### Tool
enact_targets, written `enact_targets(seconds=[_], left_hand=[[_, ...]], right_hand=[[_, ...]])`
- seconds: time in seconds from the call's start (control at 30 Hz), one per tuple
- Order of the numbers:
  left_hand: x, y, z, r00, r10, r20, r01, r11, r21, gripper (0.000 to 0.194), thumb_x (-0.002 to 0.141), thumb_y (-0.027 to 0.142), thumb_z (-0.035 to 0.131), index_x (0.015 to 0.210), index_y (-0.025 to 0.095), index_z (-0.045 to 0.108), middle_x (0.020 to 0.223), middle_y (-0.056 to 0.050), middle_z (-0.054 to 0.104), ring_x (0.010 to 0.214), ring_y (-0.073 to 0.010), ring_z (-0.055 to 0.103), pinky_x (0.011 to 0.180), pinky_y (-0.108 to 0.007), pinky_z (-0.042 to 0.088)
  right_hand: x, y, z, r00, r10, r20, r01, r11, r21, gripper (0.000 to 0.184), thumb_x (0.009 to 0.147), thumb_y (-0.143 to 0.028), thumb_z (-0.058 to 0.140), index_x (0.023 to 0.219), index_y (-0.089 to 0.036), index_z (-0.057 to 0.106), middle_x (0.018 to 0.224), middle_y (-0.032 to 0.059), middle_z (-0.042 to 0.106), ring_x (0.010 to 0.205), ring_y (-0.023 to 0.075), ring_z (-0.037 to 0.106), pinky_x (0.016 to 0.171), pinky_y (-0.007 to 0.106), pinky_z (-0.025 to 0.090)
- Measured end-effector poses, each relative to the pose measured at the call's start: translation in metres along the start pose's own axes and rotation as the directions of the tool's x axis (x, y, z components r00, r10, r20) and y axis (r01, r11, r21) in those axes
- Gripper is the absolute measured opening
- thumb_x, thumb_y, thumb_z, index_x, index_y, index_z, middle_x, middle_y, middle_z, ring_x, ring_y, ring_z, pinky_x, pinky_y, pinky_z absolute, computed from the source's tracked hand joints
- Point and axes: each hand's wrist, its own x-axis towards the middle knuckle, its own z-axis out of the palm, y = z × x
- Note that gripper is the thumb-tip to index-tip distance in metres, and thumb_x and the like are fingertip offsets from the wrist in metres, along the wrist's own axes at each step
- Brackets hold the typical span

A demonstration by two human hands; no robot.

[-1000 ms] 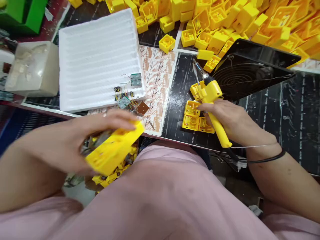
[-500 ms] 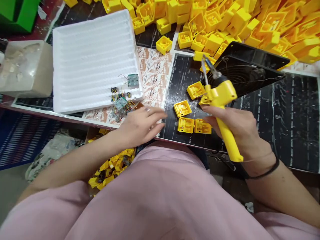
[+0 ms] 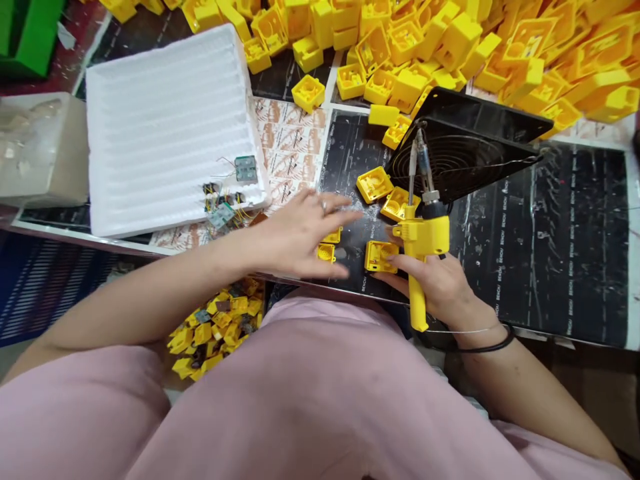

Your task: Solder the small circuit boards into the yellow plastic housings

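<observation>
My right hand (image 3: 440, 283) grips a yellow soldering gun (image 3: 421, 237) by its handle, tip pointing away toward a black fan (image 3: 465, 150). Its fingertips also touch a small yellow plastic housing (image 3: 380, 257) on the black mat. My left hand (image 3: 305, 233) lies over another yellow housing (image 3: 327, 252) near the table's front edge, fingers stretched out and spread. Two more open housings (image 3: 374, 185) sit just beyond, in front of the fan.
A white foam tray (image 3: 165, 127) with small circuit boards and wires (image 3: 225, 197) stands at the left. A big heap of yellow housings (image 3: 450, 47) fills the back. More yellow parts lie in a box (image 3: 215, 330) below the table edge. A grey block (image 3: 35, 150) sits far left.
My left hand let go of a yellow assembly below the table edge and came up onto the mat over a housing. My right hand drew the soldering gun closer and turned it upright.
</observation>
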Motion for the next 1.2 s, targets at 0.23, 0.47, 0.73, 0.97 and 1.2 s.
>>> enact_targets(seconds=[0.23,0.47,0.73,0.97,1.2], left_hand=[[0.093,-0.017,0.001,0.939,-0.338,-0.055,0.341,0.940,0.036,0.037,0.094,0.029,0.048,0.119,0.013,0.069,0.116,-0.014,0.070,0.115,-0.0327,0.063,0.101,-0.048,0.048],[0.055,0.016,0.001,0.981,-0.140,0.138,0.109,0.971,0.212,0.032,0.092,0.024,0.046,0.103,0.018,0.075,0.099,-0.011,0.075,0.092,-0.0255,0.070,0.077,-0.036,0.051],[-0.038,0.015,0.020,0.975,0.036,-0.218,0.028,0.960,0.280,0.047,0.099,0.040,0.047,0.137,0.015,0.058,0.147,-0.019,0.054,0.138,-0.0318,0.050,0.113,-0.051,0.039],[-0.069,0.013,0.041,0.985,0.052,-0.167,0.005,0.946,0.323,0.051,0.098,0.036,0.051,0.146,0.018,0.049,0.153,-0.018,0.049,0.142,-0.0291,0.047,0.120,-0.055,0.032],[-0.063,-0.079,-0.029,0.823,-0.431,-0.371,0.505,0.854,0.128,0.048,0.092,0.039,0.056,0.135,0.017,0.060,0.149,-0.015,0.053,0.142,-0.0353,0.043,0.115,-0.058,0.033]], right_hand=[[-0.002,-0.010,-0.001,0.997,0.041,-0.057,-0.042,0.999,-0.013,0.039,0.086,-0.029,0.077,0.116,-0.025,0.053,0.087,-0.0010,0.071,0.075,0.0159,0.068,0.071,0.029,0.055],[-0.010,-0.011,0.007,1.000,0.008,0.020,-0.011,0.984,0.176,0.038,0.085,-0.026,0.076,0.117,-0.024,0.056,0.094,0.0029,0.071,0.088,0.0204,0.070,0.080,0.034,0.058],[0.004,0.001,0.016,0.998,-0.065,0.002,0.064,0.986,0.151,0.045,0.082,-0.043,0.078,0.117,-0.022,0.058,0.103,0.0099,0.071,0.098,0.0322,0.069,0.084,0.049,0.055],[0.027,0.000,0.026,0.997,-0.081,0.011,0.078,0.988,0.131,0.047,0.085,-0.041,0.076,0.122,-0.020,0.058,0.088,0.0042,0.067,0.078,0.0220,0.066,0.066,0.033,0.051],[0.026,-0.010,0.019,0.981,0.181,-0.064,-0.162,0.961,0.225,0.065,0.079,-0.036,0.082,0.135,-0.027,0.052,0.118,0.0093,0.070,0.102,0.0313,0.070,0.087,0.049,0.058]])
